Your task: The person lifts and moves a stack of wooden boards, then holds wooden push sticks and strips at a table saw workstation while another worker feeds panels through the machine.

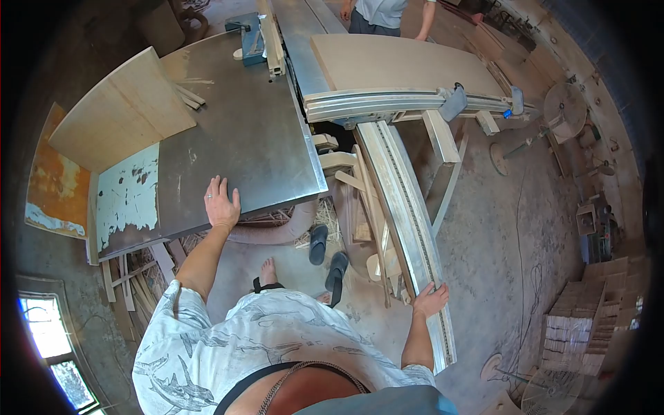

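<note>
My left hand (222,203) lies flat near the front edge of the dark metal table (242,152), fingers stretched out, with a ring on one finger. At the lower right, my right hand (431,299) rests on the long metal rail (407,207), its fingers laid over the surface. Beyond the rail's far end, a metal fence (373,105) runs crosswise. A large flat board (408,62) lies behind the fence.
A person (377,14) stands behind the board. A plywood panel (124,111) leans at the table's left. Slippers (318,244) and wood scraps are on the floor. Wooden beams (440,137) and fans (564,104) are at the right.
</note>
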A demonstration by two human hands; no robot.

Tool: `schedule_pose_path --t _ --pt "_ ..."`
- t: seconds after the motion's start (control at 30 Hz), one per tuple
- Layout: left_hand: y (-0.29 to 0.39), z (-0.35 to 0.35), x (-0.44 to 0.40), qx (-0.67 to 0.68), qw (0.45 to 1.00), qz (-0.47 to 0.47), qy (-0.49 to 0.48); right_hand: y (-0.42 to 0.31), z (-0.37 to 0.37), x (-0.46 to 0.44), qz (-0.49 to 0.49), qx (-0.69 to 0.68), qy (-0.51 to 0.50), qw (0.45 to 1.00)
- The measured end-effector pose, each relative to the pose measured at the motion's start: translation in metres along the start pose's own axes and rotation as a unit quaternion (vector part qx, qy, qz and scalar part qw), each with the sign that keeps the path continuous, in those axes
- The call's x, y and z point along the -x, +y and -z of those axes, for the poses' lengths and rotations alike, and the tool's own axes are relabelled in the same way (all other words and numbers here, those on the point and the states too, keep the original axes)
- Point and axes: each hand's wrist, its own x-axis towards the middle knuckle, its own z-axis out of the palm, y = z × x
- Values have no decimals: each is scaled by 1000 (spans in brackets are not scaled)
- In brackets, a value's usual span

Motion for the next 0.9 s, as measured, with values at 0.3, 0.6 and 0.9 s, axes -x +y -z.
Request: schedule_pose_path --t 0.3,0.6,0.9 --pt "1 4 -1 5 1000 3 -6 -4 3 4 0 -2 -6 1000" --pt "-6 -2 -1 9 1000 -16 6 20 -6 12 15 22 -5 1000" --pt "-3 -2 1 -4 1000 -2 -5 1 -5 2 1 7 -4 1000"
